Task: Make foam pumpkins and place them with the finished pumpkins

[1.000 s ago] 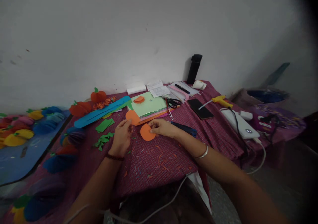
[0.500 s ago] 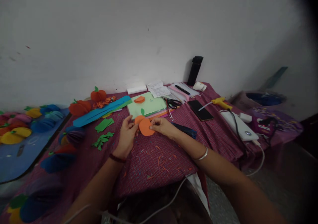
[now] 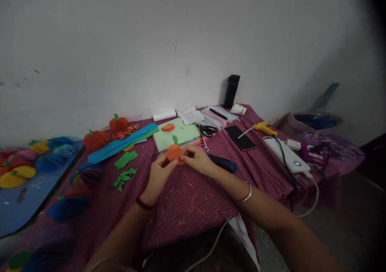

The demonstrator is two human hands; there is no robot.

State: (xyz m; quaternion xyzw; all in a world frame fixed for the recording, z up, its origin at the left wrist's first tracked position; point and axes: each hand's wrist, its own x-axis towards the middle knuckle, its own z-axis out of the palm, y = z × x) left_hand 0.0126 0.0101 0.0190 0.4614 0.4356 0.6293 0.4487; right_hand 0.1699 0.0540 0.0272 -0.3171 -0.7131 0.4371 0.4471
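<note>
My left hand point(image 3: 159, 171) and my right hand point(image 3: 197, 158) meet over the middle of the table, both pinching an orange paper pumpkin piece point(image 3: 174, 152) with a small green leaf point(image 3: 175, 139) sticking up from its top. The orange circles lie stacked together between my fingers, just above the maroon checked cloth point(image 3: 193, 199). A bangle sits on my right wrist and a dark band on my left.
Behind my hands lies a stack of coloured paper point(image 3: 177, 133) with orange cut-outs point(image 3: 167, 127), scissors point(image 3: 208, 130), a phone point(image 3: 240, 137), a yellow glue gun point(image 3: 263, 126), a white power bank point(image 3: 287, 154) and a black bottle point(image 3: 231, 91). Green scraps point(image 3: 124, 174), a blue strip point(image 3: 120, 142) and finished paper pumpkins point(image 3: 96, 138) are left.
My hands brought two separate orange circles together into one stack and lifted it slightly; a green leaf now shows on top. The view shifted a little.
</note>
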